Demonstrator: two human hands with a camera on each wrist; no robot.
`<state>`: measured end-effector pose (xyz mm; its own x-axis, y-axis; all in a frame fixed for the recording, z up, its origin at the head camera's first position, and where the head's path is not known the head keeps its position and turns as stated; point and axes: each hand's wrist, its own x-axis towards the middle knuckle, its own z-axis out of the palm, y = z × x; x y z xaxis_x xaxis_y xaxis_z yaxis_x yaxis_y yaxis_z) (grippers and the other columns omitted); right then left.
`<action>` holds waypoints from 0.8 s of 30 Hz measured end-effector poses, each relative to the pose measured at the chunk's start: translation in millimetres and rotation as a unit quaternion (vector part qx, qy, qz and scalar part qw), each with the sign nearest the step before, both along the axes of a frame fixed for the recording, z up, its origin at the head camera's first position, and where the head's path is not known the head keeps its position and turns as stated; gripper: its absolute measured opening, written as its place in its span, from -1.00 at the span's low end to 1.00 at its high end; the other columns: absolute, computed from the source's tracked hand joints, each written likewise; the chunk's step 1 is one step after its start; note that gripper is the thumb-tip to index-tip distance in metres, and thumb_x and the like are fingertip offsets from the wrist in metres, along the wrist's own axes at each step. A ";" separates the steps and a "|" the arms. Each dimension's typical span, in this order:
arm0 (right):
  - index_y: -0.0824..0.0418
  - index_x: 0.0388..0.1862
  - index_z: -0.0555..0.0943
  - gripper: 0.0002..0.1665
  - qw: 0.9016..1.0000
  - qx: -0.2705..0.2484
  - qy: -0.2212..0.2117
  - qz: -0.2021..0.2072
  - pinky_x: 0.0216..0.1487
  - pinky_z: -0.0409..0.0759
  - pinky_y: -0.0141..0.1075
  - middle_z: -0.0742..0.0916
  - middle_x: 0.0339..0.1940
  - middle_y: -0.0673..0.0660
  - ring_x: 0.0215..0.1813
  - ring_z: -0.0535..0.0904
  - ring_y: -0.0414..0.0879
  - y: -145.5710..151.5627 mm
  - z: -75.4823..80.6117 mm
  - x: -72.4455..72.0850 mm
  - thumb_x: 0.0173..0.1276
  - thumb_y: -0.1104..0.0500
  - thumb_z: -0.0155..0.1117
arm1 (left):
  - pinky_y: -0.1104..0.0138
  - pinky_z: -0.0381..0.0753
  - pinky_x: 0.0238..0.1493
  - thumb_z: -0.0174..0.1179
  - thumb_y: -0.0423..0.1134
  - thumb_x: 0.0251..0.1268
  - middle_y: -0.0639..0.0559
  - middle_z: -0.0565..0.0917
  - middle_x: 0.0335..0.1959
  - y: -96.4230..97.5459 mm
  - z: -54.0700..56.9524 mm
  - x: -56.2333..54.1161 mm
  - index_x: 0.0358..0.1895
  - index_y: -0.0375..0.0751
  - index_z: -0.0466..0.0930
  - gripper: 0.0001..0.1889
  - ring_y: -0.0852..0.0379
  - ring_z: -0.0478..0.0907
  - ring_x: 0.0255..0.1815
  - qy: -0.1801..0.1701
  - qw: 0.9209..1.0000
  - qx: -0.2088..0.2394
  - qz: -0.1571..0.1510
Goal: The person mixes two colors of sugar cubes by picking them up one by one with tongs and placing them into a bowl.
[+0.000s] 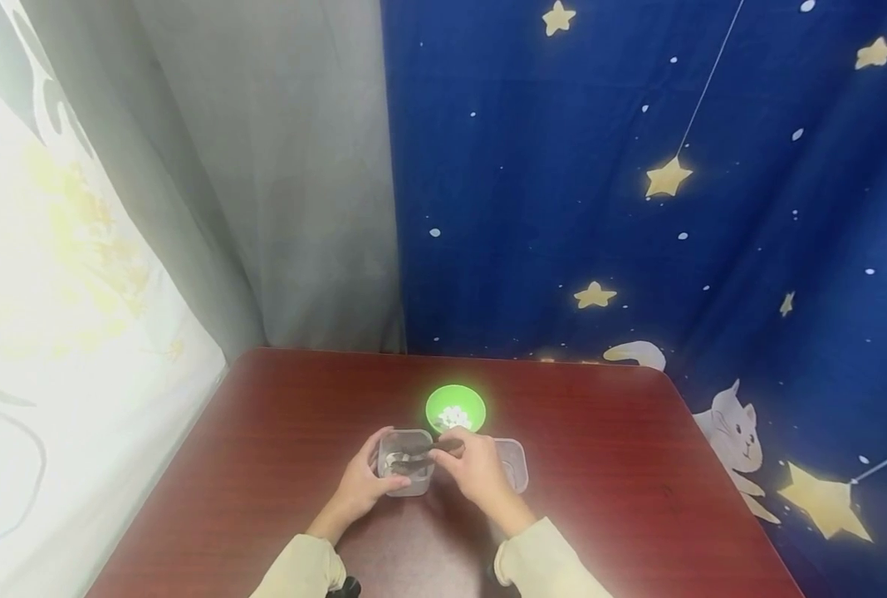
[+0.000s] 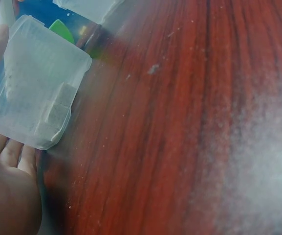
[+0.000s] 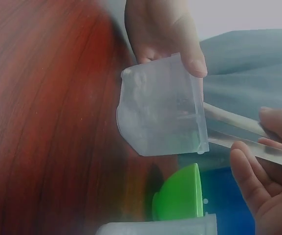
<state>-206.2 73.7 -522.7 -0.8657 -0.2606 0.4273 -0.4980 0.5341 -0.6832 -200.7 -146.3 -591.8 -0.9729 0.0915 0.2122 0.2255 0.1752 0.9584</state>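
tongs are seen, in the head view, pinched between thumb and fingers of the right hand and dipped into a clear box, which is gripped by the left hand. the tips are pointed toward nine o'clock, a little low, with the long axis run back toward three. a green bowl with white bits is set at one o'clock from the box.

in the left wrist view, pale blocks are shown low in the box, toward its five o'clock; by their look they may be judged light and firm. the box is supported by fingers underneath.

in the right wrist view, the two arms are spread and run from four o'clock toward ten. thin, smooth and springy handling may be expected; they are best held midway, while the thin-walled box is best held by opposite sides.
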 end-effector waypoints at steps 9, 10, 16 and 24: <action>0.16 -0.29 0.70 -0.80 0.999 -0.028 0.018 -0.036 -0.44 0.61 -0.41 0.78 -0.43 0.06 -0.42 0.71 -0.17 -1.0 2.8 -0.7 0.13 0.14 0.50 | -0.02 0.21 0.34 0.58 -0.29 -0.18 -0.18 0.44 0.30 -2.0 -6.4 -3.0 0.42 -0.20 0.24 -0.02 -0.18 0.28 0.38 0.020 1.000 -0.016 0.003; 0.16 -0.29 0.70 -0.81 0.999 -0.027 0.018 -0.035 -0.44 0.61 -0.41 0.78 -0.42 0.07 -0.42 0.71 -0.17 -1.4 3.2 -0.4 0.14 0.14 0.50 | -0.01 0.21 0.34 0.58 -0.30 -0.19 -0.18 0.44 0.30 -2.1 -6.5 -3.1 0.42 -0.20 0.24 -0.01 -0.17 0.28 0.38 0.020 1.000 -0.016 0.004; 0.13 -0.30 0.70 -0.84 0.999 -0.032 0.006 -0.038 -0.42 0.62 -0.41 0.78 -0.39 0.07 -0.39 0.72 -0.15 -2.8 3.0 -1.0 0.14 0.17 0.49 | 0.00 0.20 0.36 0.57 -0.32 -0.17 -0.19 0.42 0.31 -0.8 -4.2 -2.1 0.42 -0.21 0.23 -0.02 -0.17 0.27 0.39 0.010 1.000 -0.019 0.007; 0.16 -0.31 0.71 -0.83 0.998 -0.046 0.001 -0.043 -0.42 0.62 -0.40 0.78 -0.40 0.04 -0.39 0.72 -0.16 -0.5 0.4 -1.7 0.14 0.15 0.49 | -0.11 0.18 0.33 0.52 -0.45 -0.14 -0.40 0.39 0.28 3.5 24.9 12.9 0.41 -0.42 0.20 -0.06 -0.32 0.26 0.36 0.010 1.000 0.000 -0.005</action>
